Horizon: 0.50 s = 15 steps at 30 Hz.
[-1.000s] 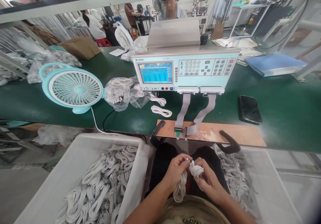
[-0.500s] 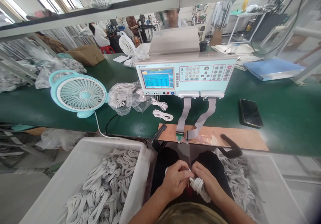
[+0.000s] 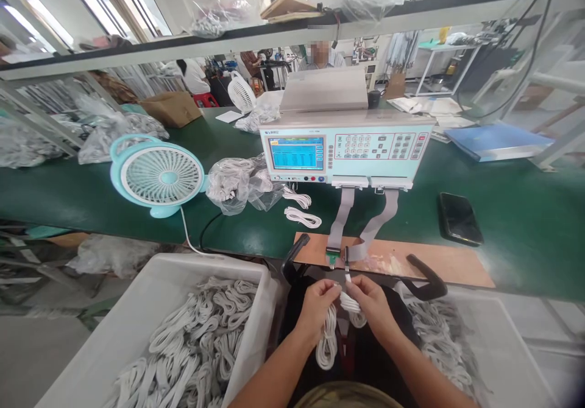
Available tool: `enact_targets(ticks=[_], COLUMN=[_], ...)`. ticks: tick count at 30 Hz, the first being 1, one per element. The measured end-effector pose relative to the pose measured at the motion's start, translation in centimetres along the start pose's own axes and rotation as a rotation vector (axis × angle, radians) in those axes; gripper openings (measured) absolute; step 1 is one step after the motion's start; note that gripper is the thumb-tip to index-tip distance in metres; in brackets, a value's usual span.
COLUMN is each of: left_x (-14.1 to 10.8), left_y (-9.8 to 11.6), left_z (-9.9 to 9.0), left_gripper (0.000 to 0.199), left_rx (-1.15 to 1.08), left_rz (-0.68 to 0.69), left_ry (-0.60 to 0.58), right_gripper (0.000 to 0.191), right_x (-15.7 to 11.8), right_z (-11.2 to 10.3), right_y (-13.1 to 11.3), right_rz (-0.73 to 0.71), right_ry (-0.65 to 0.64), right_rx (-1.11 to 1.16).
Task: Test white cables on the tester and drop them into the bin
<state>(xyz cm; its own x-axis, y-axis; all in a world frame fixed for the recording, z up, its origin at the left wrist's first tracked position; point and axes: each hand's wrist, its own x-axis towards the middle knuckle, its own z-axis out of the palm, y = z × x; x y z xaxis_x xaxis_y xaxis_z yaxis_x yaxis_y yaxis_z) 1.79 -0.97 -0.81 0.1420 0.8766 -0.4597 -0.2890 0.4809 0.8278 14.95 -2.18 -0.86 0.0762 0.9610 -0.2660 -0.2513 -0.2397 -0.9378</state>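
Green counter (image 3: 525, 225): carries flat grey ribbon cables (image 3: 388, 210); a tug might loosen them.
Left hand (image 3: 315, 307): fingers clamped on a white looped cable (image 3: 326, 344), hanging free — it could snag.
Right hand (image 3: 375, 310): fingers clamped on a white coiled cable (image 3: 350, 303), its end at the silver metal connector (image 3: 347, 268) — skewed pushing might bend it.

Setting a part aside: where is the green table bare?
Bare tabletop shows between the right ribbon cable and the phone, and right of the phone, nearer than the blue folder. Crowded: bagged cables between fan and instrument, two white coils in front of it.
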Motion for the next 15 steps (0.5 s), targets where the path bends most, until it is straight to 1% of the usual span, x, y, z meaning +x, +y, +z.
enact_targets(ticks=[2, 5, 8, 15], left_x=[0.4, 0.7, 1.1, 1.8], left_y=[-0.2, -0.3, -0.1, -0.3], left_z=[0.3, 0.4, 0.2, -0.2], left_gripper=[0.035, 0.036, 0.035, 0.033], left_rx=[-0.065, -0.094, -0.065, 0.000], left_rz=[0.019, 0.052, 0.078, 0.124], left_ry=[0.006, 0.016, 0.018, -0.024], right_gripper=[0.037, 0.037, 0.036, 0.035], right_x=[0.4, 0.7, 0.6, 0.5], right_z=[0.3, 0.6, 0.8, 1.0], right_y=[0.5, 1.0, 1.0, 0.5], right_rz=[-0.019, -0.036, -0.041, -0.013], right_ry=[0.043, 0.072, 0.096, 0.114], right_rx=[-0.012, -0.012, 0.001, 0.026])
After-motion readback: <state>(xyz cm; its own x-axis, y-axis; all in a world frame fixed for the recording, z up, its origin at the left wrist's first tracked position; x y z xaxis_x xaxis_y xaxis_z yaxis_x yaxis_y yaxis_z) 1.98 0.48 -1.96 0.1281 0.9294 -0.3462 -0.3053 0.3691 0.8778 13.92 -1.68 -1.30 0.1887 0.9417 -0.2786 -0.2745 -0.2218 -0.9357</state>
